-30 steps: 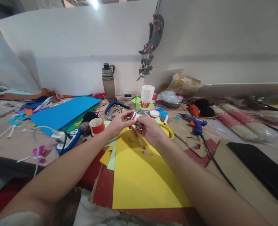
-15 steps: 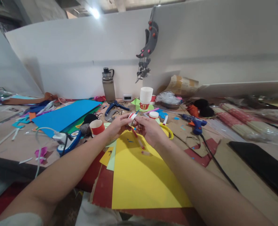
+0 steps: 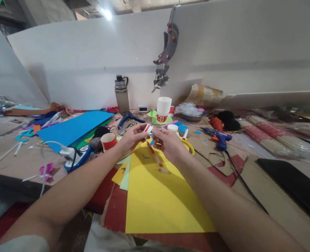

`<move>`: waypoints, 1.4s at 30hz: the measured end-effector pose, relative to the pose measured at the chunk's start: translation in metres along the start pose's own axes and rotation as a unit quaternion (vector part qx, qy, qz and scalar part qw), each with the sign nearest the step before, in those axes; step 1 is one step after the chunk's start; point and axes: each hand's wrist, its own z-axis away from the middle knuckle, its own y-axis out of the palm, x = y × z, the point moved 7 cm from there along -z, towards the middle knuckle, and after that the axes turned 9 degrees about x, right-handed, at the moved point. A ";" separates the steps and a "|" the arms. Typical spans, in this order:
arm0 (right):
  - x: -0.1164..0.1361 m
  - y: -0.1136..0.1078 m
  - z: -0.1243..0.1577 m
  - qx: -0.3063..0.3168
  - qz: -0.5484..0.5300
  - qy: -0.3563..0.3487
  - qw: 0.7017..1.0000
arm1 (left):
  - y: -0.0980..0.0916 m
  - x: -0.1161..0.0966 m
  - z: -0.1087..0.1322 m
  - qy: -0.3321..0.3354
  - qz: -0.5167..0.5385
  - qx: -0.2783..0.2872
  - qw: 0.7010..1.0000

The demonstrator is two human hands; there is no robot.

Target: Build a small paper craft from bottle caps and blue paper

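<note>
A small white piece with a red stripe (image 3: 148, 128) is pinched in the fingers of my left hand (image 3: 133, 138), above the far end of a yellow sheet (image 3: 165, 199). Close to its right side is my right hand (image 3: 168, 141), fingers pressed together; what they hold, if anything, is too small to tell. Below my hands a red pen (image 3: 155, 155) lies on the yellow sheet, its cap (image 3: 164, 171) beside it. Yellow-handled scissors (image 3: 190, 147) are partly hidden behind my right hand.
Left of my hands stands a red paper cup (image 3: 108, 141). Farther back are a bottle (image 3: 121, 96) and stacked white cups (image 3: 164, 105). A blue glue gun (image 3: 222, 140) with a black cable lies right, near a black slab (image 3: 288, 185). Blue sheets (image 3: 76, 129) lie left.
The striped piece has turned and now sits at my left fingertips. My right fingers have drawn slightly away from it. The whole view has shifted a little.
</note>
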 end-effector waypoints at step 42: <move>0.009 -0.024 -0.004 -0.086 0.133 0.008 0.987 | -0.012 -0.005 0.000 -0.020 -0.077 -0.051 0.996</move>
